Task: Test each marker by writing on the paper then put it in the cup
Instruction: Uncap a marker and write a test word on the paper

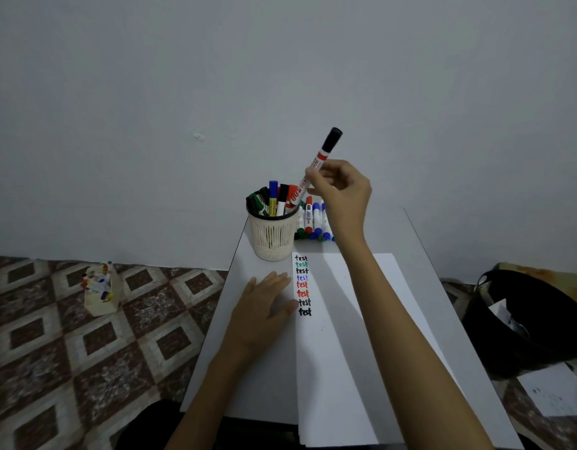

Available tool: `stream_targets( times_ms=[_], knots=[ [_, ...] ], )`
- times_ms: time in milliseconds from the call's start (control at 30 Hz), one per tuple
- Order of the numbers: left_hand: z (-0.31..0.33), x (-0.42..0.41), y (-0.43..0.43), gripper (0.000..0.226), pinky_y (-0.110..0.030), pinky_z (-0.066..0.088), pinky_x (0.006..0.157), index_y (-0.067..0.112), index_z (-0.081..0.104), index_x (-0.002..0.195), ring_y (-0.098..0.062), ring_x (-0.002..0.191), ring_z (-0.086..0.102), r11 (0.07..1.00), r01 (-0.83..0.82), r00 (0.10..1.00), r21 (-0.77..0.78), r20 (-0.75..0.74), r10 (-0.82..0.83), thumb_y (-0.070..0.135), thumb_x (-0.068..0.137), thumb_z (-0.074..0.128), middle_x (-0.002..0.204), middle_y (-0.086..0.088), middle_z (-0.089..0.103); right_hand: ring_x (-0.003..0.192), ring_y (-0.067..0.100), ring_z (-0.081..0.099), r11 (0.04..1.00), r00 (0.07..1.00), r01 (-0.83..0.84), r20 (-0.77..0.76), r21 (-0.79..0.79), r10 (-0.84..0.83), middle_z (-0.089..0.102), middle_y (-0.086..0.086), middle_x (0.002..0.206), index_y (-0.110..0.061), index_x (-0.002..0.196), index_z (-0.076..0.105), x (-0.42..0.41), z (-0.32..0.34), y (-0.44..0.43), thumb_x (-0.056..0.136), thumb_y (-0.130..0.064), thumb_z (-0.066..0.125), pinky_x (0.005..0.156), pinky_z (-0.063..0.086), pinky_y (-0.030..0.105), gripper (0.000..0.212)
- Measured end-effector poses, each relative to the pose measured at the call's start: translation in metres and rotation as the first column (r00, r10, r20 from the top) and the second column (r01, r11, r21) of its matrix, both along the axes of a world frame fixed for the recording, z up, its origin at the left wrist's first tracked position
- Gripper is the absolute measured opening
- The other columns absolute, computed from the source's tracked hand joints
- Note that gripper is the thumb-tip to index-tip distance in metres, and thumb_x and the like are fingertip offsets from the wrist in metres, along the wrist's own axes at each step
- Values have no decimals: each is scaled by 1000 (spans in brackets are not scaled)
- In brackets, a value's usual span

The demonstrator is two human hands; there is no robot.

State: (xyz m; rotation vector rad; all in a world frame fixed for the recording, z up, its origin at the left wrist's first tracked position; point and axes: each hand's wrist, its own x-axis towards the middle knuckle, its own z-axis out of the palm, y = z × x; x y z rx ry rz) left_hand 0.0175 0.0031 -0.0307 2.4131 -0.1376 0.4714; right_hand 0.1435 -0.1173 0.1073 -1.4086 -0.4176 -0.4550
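- While reaching forward over the paper (339,336), grips a black-capped marker (326,151) in the right hand (340,190), fingers curled round the barrel.
- Holds it slanted near the far edge of the tabletop (420,254), lower end at the rim of the cup (272,235), cap end pointing up and away. Looks like the moment of dropping it in.
- Presses the left hand (264,306) flat on the tabletop beside the paper's left edge, fingers straight, thumb side touching the sheet, grasping nothing.
- Done so far, judging by the sheet: eight lines of the word "test" (302,284) down the paper's left edge, in black, green, blue and red.
- Already standing in the cup, near the tabletop's far left corner: several capped markers (274,198), green, black, blue and red.
- Left to do, by the look of it: a pile of untested markers (314,222) lying just right of the cup along the far edge, partly hidden behind the right hand; number impossible to tell.
- Right arm stretched long across the sheet, wrist bent down; left forearm entering from the near edge.
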Motion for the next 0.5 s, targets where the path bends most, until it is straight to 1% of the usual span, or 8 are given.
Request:
stream_targets(
  times_ms=[67, 133, 167, 233, 300, 367, 400, 500],
  knots=[
    [-1, 1, 0, 58, -21, 1, 112, 22, 42, 137, 6, 128, 20, 1000, -3, 1000, 20, -10, 4, 49, 86, 39, 145, 5, 39, 71, 17, 68, 998, 1000, 21, 21, -67, -20, 70, 6, 79, -4, 92, 70, 7, -5, 13, 80, -14, 75, 69, 60, 34, 16],
    [-2, 2, 1, 60, -21, 1, 112, 22, 43, 137, 5, 130, 22, 1000, 1, 1000, 28, -17, -1, 52, 85, 39, 144, 5, 40, 65, 5, 62, 971, 997, 75, 25, -226, -71, 68, -1, 74, -7, 93, 69, 12, -13, 22, 80, -17, 75, 63, 54, 23, 17],
    [-3, 2, 2, 60, -22, 1, 113, 22, 43, 136, 3, 132, 24, 1000, 4, 1000, 27, -18, -3, 52, 85, 39, 143, 5, 41, 65, 4, 61, 940, 994, 109, 20, -322, -109, 68, -3, 73, -10, 98, 68, 13, -16, 26, 80, -21, 75, 61, 51, 22, 22],
    [-4, 3, 2, 59, -24, 2, 114, 21, 43, 136, -3, 135, 28, 1000, 5, 1000, 29, -29, -4, 50, 85, 40, 143, 4, 41, 71, 9, 62, 864, 986, 147, 3, -481, -166, 69, -3, 78, -15, 112, 62, 14, -23, 29, 80, -25, 74, 59, 46, 24, 36],
    [-4, 3, 2, 59, -25, 3, 115, 20, 44, 136, -4, 134, 29, 999, 5, 999, 35, -32, -4, 48, 85, 40, 143, 3, 41, 77, 14, 61, 849, 989, 124, -5, -514, -148, 69, -1, 82, -16, 120, 57, 17, -28, 29, 79, -21, 74, 62, 48, 28, 44],
    [-5, 3, 3, 63, -25, 3, 115, 19, 44, 136, -4, 134, 30, 999, 8, 999, 38, -31, -7, 54, 84, 38, 143, 3, 42, 78, 14, 61, 860, 993, 103, 1, -500, -119, 67, -1, 81, -15, 122, 55, 17, -32, 29, 79, -16, 73, 68, 51, 33, 47],
    [-6, 4, 4, 67, -25, 3, 115, 20, 44, 136, -4, 134, 30, 999, 11, 999, 41, -31, -9, 59, 83, 34, 143, 3, 42, 77, 13, 60, 861, 994, 99, 10, -498, -109, 66, -2, 79, -15, 125, 54, 17, -33, 29, 80, -14, 72, 69, 51, 32, 49],
    [-7, 5, 5, 72, -25, 4, 115, 19, 46, 135, -3, 134, 31, 999, 9, 1000, 54, -15, -8, 61, 78, 30, 142, 4, 44, 73, 9, 58, 858, 997, 83, 39, -507, -74, 64, -1, 77, -20, 133, 47, 15, -32, 28, 82, -9, 68, 64, 45, 18, 57]
  ],
)
